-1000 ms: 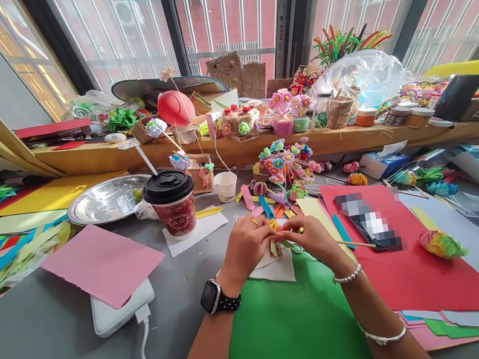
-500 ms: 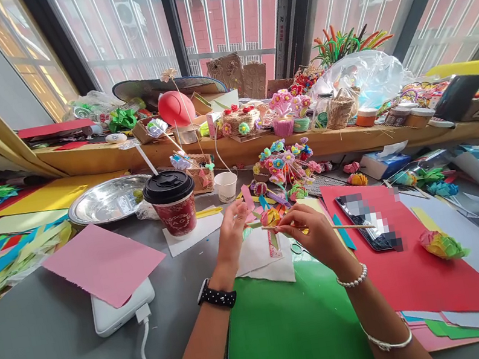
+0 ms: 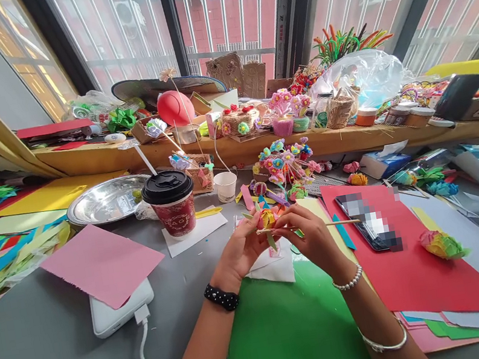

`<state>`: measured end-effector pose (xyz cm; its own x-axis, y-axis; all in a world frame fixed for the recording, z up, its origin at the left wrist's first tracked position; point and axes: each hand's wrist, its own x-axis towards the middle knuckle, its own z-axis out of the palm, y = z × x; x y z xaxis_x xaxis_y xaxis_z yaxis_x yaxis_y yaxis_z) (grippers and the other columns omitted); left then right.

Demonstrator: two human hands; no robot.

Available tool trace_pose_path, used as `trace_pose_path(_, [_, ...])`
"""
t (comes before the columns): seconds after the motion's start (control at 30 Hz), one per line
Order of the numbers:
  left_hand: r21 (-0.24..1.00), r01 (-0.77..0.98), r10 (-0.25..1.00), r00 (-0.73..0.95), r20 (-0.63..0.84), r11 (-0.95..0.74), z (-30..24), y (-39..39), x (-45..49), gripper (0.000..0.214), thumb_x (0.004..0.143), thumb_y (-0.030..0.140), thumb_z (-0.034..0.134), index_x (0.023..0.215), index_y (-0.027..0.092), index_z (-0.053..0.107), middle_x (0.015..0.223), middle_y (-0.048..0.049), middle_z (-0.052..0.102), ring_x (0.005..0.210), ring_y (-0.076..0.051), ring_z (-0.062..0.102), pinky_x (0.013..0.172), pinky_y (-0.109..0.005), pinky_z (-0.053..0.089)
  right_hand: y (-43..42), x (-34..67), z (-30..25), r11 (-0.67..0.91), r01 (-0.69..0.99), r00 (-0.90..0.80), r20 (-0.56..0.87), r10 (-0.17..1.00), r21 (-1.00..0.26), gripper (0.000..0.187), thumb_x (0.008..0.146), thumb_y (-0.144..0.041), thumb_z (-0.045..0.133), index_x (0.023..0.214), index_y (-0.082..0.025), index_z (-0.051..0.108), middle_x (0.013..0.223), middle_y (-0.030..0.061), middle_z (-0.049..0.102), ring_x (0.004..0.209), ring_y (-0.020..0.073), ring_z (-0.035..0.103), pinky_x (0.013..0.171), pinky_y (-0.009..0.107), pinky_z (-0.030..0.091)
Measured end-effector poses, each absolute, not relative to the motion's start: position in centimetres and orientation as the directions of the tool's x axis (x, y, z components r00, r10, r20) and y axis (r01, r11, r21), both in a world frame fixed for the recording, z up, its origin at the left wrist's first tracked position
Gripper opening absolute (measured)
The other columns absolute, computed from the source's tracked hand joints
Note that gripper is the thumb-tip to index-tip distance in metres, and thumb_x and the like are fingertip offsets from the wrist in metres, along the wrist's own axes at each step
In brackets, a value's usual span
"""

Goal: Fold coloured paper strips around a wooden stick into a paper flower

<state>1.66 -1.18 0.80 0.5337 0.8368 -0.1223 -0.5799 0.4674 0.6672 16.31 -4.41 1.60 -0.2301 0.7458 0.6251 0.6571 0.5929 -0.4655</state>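
Note:
Both my hands meet above the table's middle around a small multicoloured paper flower (image 3: 267,218) on a thin wooden stick (image 3: 341,222) that points right. My left hand (image 3: 239,252), with a black watch at the wrist, pinches the flower's base from the left. From the right, my right hand (image 3: 310,232), with a pearl bracelet, has its fingers closed on the stick just behind the flower. Under them lie white paper (image 3: 272,266) and a green sheet (image 3: 292,330).
A red lidded coffee cup (image 3: 173,203) stands left of the hands, beside a pink sheet (image 3: 102,264) on a white power bank (image 3: 121,309). A phone (image 3: 368,222) lies on red card (image 3: 413,260) at the right. Paper flowers (image 3: 285,162) crowd the back.
The hands lifted the flower on its stick off the table, then lowered it slightly. My left hand has turned palm-up under the flower.

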Motion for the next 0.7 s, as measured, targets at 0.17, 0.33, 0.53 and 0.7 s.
trace_pose_path(0.17, [0.682, -0.586, 0.853, 0.511, -0.110, 0.438, 0.56, -1.08, 1.85, 0.013, 0.078, 0.022, 0.050, 0.077, 0.012, 0.058, 0.073, -0.0045, 0.061, 0.061, -0.012, 0.056, 0.059, -0.025, 0.045, -4.53, 16.26, 1.54, 0.577, 0.669, -0.216, 0.621, 0.754, -0.469, 0.011, 0.080, -0.025, 0.048, 0.077, -0.019, 0.057, 0.076, 0.0038, 0.056, 0.073, 0.0159, 0.052, 0.064, 0.027, 0.043])
trace_pose_path(0.33, [0.642, -0.619, 0.851, 0.515, -0.103, 0.452, 0.51, -1.34, 2.15, 0.016, 0.080, 0.023, 0.047, 0.083, 0.013, 0.059, 0.077, -0.0040, 0.061, 0.063, -0.010, 0.055, 0.060, -0.023, 0.044, -4.47, 16.09, 1.39, 0.590, 0.656, -0.203, 0.642, 0.739, -0.471, 0.010, 0.080, -0.025, 0.049, 0.076, -0.019, 0.057, 0.076, 0.0038, 0.055, 0.073, 0.0162, 0.052, 0.065, 0.028, 0.043])
trace_pose_path(0.53, [0.574, -0.667, 0.846, 0.525, -0.091, 0.476, 0.32, -1.44, 2.56, 0.019, 0.082, 0.022, 0.043, 0.086, 0.014, 0.059, 0.082, -0.0045, 0.061, 0.071, -0.011, 0.056, 0.068, -0.024, 0.044, -4.38, 15.90, 1.32, 0.605, 0.647, -0.167, 0.687, 0.707, -0.465, 0.008, 0.080, -0.022, 0.048, 0.076, -0.019, 0.055, 0.076, 0.0043, 0.053, 0.075, 0.0171, 0.051, 0.067, 0.031, 0.044])
trace_pose_path(0.7, [0.549, -0.687, 0.841, 0.539, -0.052, 0.475, 0.10, -1.38, 2.70, 0.018, 0.082, 0.023, 0.044, 0.086, 0.013, 0.059, 0.083, -0.0051, 0.061, 0.072, -0.011, 0.056, 0.069, -0.025, 0.044, -4.39, 15.87, 1.28, 0.611, 0.652, -0.160, 0.707, 0.689, -0.448, 0.006, 0.079, -0.021, 0.049, 0.076, -0.019, 0.053, 0.076, 0.0043, 0.053, 0.077, 0.0179, 0.051, 0.069, 0.033, 0.043])
